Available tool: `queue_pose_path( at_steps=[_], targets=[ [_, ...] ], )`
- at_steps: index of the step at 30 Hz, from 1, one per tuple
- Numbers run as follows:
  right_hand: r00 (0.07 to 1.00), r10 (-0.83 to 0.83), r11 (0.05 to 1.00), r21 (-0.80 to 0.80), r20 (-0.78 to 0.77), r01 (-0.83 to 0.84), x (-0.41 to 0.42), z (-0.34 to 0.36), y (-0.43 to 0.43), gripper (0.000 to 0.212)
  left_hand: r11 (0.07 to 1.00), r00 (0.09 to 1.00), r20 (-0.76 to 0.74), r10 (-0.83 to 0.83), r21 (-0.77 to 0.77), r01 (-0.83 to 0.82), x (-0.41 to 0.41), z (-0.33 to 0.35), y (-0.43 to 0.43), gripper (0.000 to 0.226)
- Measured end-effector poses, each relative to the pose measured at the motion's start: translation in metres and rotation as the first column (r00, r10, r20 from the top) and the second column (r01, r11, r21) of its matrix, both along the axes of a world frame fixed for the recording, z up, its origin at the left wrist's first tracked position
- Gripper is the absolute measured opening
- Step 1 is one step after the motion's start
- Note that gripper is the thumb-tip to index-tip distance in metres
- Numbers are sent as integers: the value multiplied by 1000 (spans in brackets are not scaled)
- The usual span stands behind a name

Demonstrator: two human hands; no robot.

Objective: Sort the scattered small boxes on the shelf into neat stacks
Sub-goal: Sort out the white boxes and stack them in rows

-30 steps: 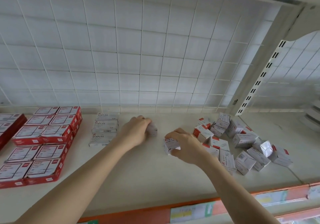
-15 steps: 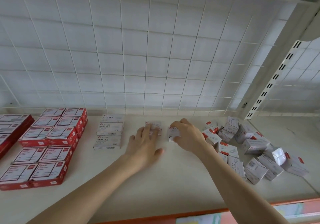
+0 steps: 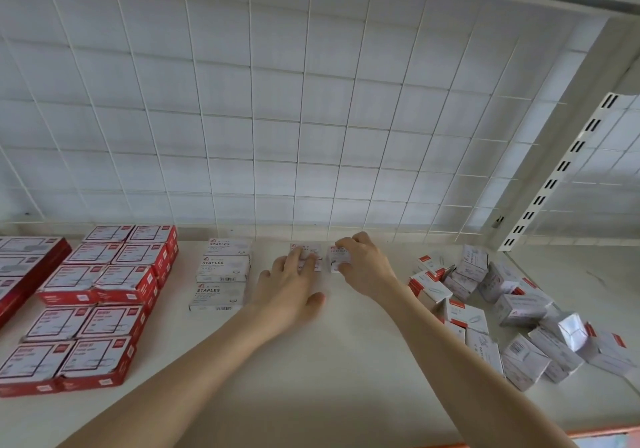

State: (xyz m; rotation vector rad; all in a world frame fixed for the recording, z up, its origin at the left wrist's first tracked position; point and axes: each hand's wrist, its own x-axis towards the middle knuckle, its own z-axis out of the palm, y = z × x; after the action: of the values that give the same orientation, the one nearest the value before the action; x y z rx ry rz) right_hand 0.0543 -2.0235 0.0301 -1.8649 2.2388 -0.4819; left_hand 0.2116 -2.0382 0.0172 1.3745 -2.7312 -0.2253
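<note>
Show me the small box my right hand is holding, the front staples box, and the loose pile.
held small box (image 3: pixel 334 259): head view, its white left face.
front staples box (image 3: pixel 218 293): head view, middle of its top.
loose pile (image 3: pixel 519 307): head view, a white box mid-pile.

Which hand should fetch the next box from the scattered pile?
Probably right: the right hand, gripping a small box, is nearer the scattered pile; the left hand, pressing the neighbouring box, would have to cross over.
</note>
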Motion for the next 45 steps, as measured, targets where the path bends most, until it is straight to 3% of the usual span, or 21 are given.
queue_pose_path(
  at_steps=[13, 32, 45],
  targets=[
    [999, 2, 1000, -29, 36, -1, 6, -2, -7, 40, 1000, 999, -46, -8, 4, 8, -2, 2, -3, 66],
    [999, -9, 1000, -16, 39, 10, 11, 2, -4, 43, 1000, 1000, -2, -10, -5, 10, -1, 3, -4, 68],
    [989, -31, 998, 44, -142, 38, 17, 11, 51, 45, 994, 994, 49, -98, -52, 100, 10, 12, 29, 52]
  ],
)
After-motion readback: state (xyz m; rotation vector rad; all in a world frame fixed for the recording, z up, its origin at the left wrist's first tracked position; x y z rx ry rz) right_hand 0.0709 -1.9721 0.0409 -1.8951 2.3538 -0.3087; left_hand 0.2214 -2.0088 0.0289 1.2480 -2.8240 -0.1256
